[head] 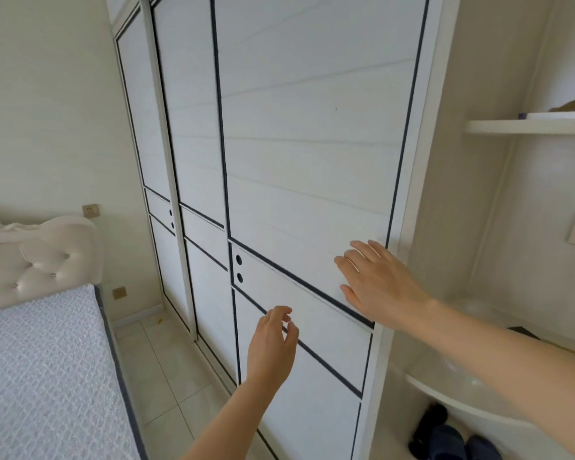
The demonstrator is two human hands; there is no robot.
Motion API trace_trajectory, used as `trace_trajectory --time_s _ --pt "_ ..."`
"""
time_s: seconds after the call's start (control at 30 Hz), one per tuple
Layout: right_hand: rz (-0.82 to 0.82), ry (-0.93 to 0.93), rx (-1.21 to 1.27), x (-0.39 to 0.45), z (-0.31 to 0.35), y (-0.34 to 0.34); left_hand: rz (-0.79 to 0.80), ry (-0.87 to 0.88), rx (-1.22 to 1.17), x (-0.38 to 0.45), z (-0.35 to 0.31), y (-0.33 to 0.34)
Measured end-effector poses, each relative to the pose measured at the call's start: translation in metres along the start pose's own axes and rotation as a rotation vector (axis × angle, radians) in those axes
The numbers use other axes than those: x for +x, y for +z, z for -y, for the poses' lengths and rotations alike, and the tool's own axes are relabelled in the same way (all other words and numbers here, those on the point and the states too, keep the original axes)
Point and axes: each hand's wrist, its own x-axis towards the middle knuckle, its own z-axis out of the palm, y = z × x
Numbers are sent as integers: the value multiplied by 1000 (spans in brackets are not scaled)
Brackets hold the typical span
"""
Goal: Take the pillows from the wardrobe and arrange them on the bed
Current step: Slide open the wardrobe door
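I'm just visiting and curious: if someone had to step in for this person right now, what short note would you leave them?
Right hand: open, flat against the nearest wardrobe door, near its right edge.
Left hand: fingers loosely curled, holding nothing, just in front of the same door.
Wardrobe: all sliding doors look closed; no pillows in sight.
Bed: to the left, mattress bare of pillows.
Done: nothing yet.
Left: slide the door open, take out the pillows, arrange them on the bed.
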Motion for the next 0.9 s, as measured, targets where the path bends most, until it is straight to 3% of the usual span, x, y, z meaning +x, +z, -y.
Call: trace_trajectory --time_s 0.27,0.37,0.47,0.9 --pt "-17 -9 -172 76 -53 19 -39 -8 -122 98 -26 39" --pt "17 7 -252 87 -62 25 25 40 -117 120 -35 51" --pt "44 -5 -359 90 -67 35 83 102 -101 131 -46 66" --pt "160 -32 -735 93 -71 57 -16 93 -321 147 -89 120"
